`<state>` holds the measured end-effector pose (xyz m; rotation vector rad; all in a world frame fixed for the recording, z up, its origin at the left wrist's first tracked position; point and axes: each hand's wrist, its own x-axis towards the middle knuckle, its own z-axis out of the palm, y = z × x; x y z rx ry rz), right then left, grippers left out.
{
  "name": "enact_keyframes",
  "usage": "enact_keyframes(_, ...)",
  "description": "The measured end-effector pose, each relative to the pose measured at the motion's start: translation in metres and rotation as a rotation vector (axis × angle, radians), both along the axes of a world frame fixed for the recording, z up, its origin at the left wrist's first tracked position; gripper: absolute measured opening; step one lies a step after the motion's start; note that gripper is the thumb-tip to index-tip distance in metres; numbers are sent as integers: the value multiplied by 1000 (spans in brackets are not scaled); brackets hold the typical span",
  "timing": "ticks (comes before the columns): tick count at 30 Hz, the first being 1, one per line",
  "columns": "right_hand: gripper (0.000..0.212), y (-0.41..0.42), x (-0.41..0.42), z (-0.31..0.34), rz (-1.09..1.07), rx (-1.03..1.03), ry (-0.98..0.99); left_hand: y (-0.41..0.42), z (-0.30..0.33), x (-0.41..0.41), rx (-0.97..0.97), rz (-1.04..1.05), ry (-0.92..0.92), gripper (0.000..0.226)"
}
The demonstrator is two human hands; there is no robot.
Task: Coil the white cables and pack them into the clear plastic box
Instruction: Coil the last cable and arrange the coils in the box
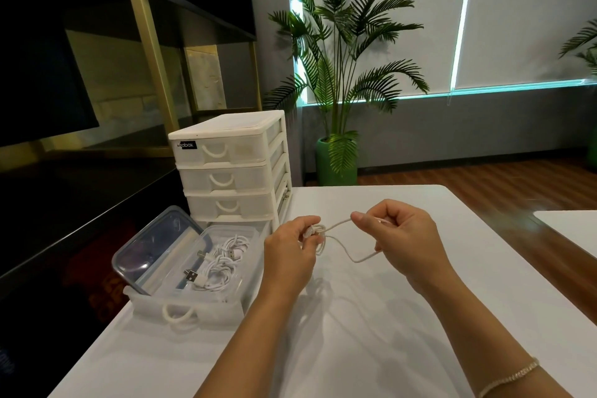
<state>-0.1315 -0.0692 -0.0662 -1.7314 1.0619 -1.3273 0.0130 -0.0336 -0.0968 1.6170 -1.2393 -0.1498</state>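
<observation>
Head view: both hands are up over the white table [371, 317], working one white cable [336, 225].

- Left hand [290, 252]: fingers curled round a small bundle of coiled loops, pinched at the fingertips. The bundle sits at the inner edge of the hand, facing the right hand. One loop hangs just below the fingers.
- Right hand [403, 236]: thumb and forefinger pinch the cable's free run. The cable is taut between the two grips, rising slightly from the left bundle to the right pinch.
- A slack length drops from the left bundle, dips below and between the hands, then climbs back to the underside of the right hand. Cannot tell whether it touches the table.
- Both hands are closed on the same cable, near each other but not touching.

Left of the left hand, close by: clear plastic box [232, 281], open. Its lid [155, 249] is propped up at the far-left side. Coiled white cables [223, 262] already lie inside, USB plugs visible. The box appears to sit in a pulled-out white drawer [190, 308] with a loop handle.

Beyond the left hand, behind the box: white drawer unit [231, 168], three drawers shut. Far behind the hands: potted palm [342, 74]. Thin bracelet [510, 376] on the right wrist.
</observation>
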Motion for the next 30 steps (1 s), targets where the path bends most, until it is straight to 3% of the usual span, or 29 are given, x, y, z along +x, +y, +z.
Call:
enact_keyframes(15, 15, -4, -6, -2, -19, -71, 83, 0, 0, 1, -40, 30, -74, 18)
enact_keyframes(22, 15, -10, -13, -5, -157, -143, 44, 2, 3, -2, 3, -143, -106, 15)
enact_keyframes(26, 14, -14, -13, -9, -206, -149, 58, 5, 5, -5, 152, -258, -90, 21)
enact_keyframes(30, 16, -16, -11, -13, -234, -135, 91, 7, 8, -8, 133, -265, -35, 29)
